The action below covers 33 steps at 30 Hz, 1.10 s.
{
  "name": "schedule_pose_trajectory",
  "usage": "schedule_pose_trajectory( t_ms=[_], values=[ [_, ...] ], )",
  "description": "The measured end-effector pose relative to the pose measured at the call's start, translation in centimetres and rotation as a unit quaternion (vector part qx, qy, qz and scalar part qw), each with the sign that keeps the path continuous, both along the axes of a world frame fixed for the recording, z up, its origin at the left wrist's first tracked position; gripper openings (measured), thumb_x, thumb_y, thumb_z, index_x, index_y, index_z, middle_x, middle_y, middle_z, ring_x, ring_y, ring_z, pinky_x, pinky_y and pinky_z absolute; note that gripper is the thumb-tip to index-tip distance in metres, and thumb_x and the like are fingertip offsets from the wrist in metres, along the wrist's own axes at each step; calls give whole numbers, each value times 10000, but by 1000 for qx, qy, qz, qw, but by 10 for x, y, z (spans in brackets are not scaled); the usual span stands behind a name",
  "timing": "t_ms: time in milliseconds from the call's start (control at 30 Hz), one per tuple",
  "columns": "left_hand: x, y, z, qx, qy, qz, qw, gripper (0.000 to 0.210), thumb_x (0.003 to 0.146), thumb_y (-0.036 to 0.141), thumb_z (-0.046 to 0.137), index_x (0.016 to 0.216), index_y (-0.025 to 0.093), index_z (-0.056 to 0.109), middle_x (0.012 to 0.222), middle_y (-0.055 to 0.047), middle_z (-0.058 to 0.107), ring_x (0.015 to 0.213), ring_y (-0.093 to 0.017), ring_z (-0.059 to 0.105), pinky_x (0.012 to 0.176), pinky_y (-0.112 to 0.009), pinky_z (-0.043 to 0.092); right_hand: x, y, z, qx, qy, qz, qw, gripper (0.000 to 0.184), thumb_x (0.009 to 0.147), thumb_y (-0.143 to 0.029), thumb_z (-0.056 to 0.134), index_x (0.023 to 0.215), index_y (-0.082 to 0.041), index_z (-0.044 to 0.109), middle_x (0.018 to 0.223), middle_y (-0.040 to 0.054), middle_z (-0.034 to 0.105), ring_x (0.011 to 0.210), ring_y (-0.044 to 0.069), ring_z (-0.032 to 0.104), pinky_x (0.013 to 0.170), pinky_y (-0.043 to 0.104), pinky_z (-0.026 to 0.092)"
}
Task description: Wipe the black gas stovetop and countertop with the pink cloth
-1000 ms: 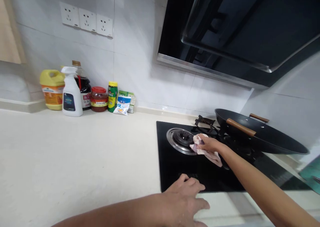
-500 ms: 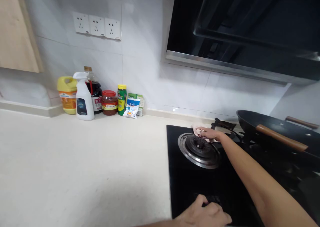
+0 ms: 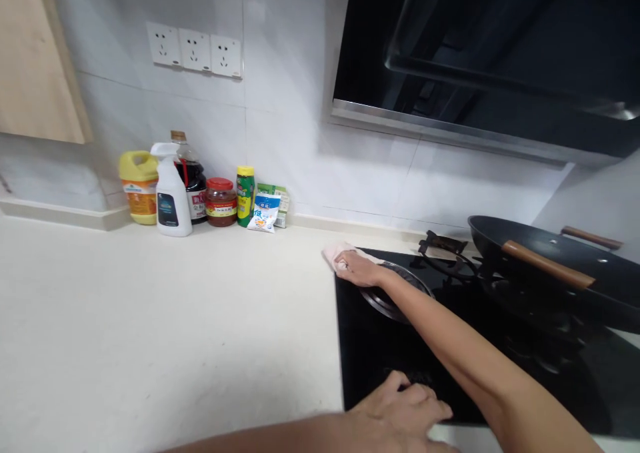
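My right hand [image 3: 357, 268] presses a pale pink cloth [image 3: 336, 250] onto the far left corner of the black glass gas stove [image 3: 365, 353]. Part of the cloth hangs over the stove's edge onto the counter. Under my right forearm, the round metal burner [image 3: 413, 281] is partly covered from view. My left hand [image 3: 405, 406] rests at the stove's front edge, fingers apart and slightly bent, holding nothing.
A black wok [image 3: 530, 246] with wooden handles sits at the right, beside a removed pan support [image 3: 443, 246]. Along the wall stand a spray bottle [image 3: 173, 196], a yellow jug [image 3: 140, 186], a red-lidded jar [image 3: 221, 203] and seasoning packets [image 3: 265, 213]. A range hood [image 3: 475, 53] hangs above.
My right hand has moved left with the cloth, from behind the burner to the stove's far left corner. My left hand stays in nearly the same place.
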<state>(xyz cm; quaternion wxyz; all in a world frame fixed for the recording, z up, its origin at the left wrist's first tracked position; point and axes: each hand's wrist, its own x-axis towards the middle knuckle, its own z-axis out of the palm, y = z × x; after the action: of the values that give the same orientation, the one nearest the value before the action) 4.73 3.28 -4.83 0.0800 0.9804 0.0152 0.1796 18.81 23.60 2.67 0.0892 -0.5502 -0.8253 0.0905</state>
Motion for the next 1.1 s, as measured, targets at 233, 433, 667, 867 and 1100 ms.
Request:
schedule_pose_trajectory(
  t_ms=[233, 433, 667, 867, 1100],
  values=[
    [-16, -9, 29, -107, 60, -11, 992, 465, 1027, 521, 444, 1376, 254, 598, 1602, -134, 400, 1480, -346, 333, 1166, -574, 273, -9, -124, -9, 33, 28, 77, 996, 382, 983, -431, 520, 1312, -238, 549, 1331, 132, 495, 1241, 286, 479, 1112, 485, 340],
    [-24, -16, 46, -170, 99, -15, 980, 547, 970, 599, 526, 1417, 288, 568, 1600, -86, 423, 1472, -320, 373, 1221, -520, 250, 28, -219, 4, 18, 77, 16, 997, 264, 905, -468, 649, 1056, -258, 598, 1153, 36, 542, 1082, 211, 532, 968, 363, 422],
    [-20, -13, 44, -145, 66, -33, 987, 511, 941, 556, 592, 1358, 263, 626, 1516, -104, 508, 1445, -306, 397, 1227, -496, 244, 95, -232, -20, 95, 28, -203, 974, 261, 943, -477, 532, 895, -223, 496, 956, 37, 583, 833, 188, 564, 755, 314, 408],
    [-18, -12, 42, -176, 36, -20, 984, 461, 904, 536, 653, 1293, 290, 676, 1464, -92, 540, 1370, -321, 464, 1187, -525, 316, 132, -184, -47, 165, 76, -307, 934, 511, 932, -398, 500, 1357, -138, 383, 1218, 146, 604, 1072, 241, 614, 910, 345, 439],
    [-12, -6, 46, -285, -73, 10, 956, 344, 917, 373, 643, 1226, 240, 710, 1367, -117, 564, 1238, -258, 583, 1085, -417, 473, 125, -175, -37, 130, -9, -361, 923, 390, 971, -423, 454, 1206, -127, 551, 1199, 170, 623, 1139, 279, 588, 963, 362, 398]
  ],
)
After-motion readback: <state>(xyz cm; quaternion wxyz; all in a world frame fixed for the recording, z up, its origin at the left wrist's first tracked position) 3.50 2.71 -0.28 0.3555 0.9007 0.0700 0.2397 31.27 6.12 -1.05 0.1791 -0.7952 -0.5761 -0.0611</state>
